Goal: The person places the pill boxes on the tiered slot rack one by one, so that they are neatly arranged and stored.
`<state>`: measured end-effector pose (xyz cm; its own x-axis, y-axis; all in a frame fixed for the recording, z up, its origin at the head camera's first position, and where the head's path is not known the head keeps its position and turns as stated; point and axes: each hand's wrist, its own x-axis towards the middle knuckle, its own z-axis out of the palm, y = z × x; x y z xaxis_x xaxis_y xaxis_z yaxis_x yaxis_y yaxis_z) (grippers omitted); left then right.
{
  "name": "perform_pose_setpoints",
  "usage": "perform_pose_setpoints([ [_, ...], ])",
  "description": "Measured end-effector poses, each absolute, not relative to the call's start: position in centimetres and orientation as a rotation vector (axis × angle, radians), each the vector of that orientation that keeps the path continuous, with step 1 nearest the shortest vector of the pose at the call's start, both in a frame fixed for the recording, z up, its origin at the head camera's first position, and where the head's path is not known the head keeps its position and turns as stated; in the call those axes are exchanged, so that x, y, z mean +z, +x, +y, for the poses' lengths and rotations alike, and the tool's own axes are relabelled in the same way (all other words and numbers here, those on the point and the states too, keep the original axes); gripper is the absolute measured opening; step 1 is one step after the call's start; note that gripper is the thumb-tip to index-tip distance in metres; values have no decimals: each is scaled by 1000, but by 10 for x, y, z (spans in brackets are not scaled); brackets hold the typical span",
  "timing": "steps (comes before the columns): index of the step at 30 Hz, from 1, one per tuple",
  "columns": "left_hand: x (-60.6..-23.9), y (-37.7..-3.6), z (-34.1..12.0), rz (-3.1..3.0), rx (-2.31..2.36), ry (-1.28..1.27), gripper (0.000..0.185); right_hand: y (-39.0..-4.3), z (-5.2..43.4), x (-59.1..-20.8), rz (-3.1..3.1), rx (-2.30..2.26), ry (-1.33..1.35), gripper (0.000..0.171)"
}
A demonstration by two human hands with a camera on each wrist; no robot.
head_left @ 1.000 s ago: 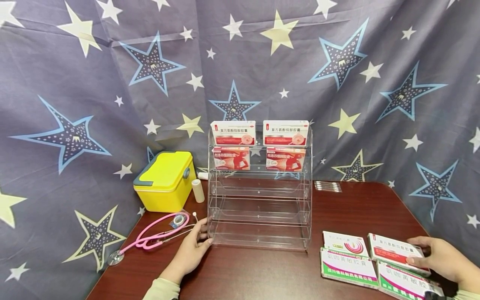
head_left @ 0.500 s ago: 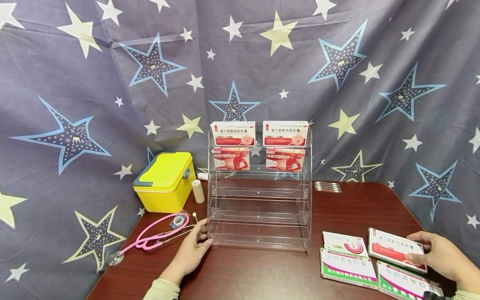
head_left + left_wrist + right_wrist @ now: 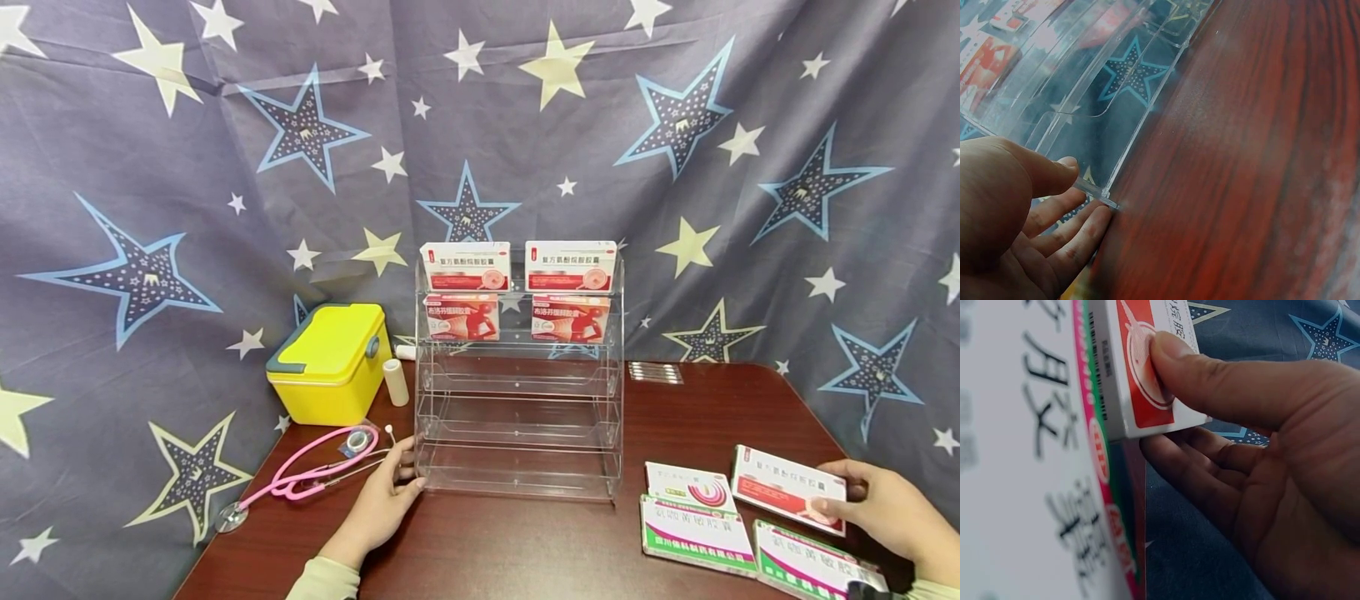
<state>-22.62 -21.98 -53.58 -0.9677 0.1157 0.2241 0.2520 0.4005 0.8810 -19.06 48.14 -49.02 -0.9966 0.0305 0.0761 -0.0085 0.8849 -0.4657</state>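
In the head view a clear acrylic display rack (image 3: 517,483) stands mid-table, with two white-and-red medicine boxes (image 3: 468,267) on its top tier and two red medicine boxes (image 3: 462,317) below them. My left hand (image 3: 384,504) holds the rack's lower left corner, thumb at the front edge and fingers along the side in the left wrist view. At the right, my right hand (image 3: 881,508) grips a white-and-red medicine box (image 3: 787,487) by its right end. The right wrist view shows the thumb (image 3: 1179,350) on its printed face and fingers underneath. Two green-and-white medicine boxes (image 3: 697,537) and a smaller white one (image 3: 690,487) lie around it.
Left of the rack are a yellow case (image 3: 330,367), a white roll (image 3: 395,383) and a pink stethoscope (image 3: 300,483). A small clear packet of sticks (image 3: 656,373) lies behind on the right. A star-patterned curtain (image 3: 517,133) hangs behind the table.
The white-and-red box in my right hand has risen and shifted slightly left, off the boxes beside it. My left hand and the rack have stayed in place.
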Motion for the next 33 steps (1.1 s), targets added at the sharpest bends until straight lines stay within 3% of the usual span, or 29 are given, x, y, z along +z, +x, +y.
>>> perform_pose_setpoints([
  [13, -536, -227, -220, -2511, -1629, -340, 66, -189, 481, -489, -2893, 713, -11, 53],
  [22, -533, -225, -220, -2505, -1626, -357, 64, -187, 481, -489, -2812, 668, -6, 19],
  [33, -534, -225, -220, -2501, -1622, -358, 63, -182, 471, -472, -2556, 776, -51, 20],
])
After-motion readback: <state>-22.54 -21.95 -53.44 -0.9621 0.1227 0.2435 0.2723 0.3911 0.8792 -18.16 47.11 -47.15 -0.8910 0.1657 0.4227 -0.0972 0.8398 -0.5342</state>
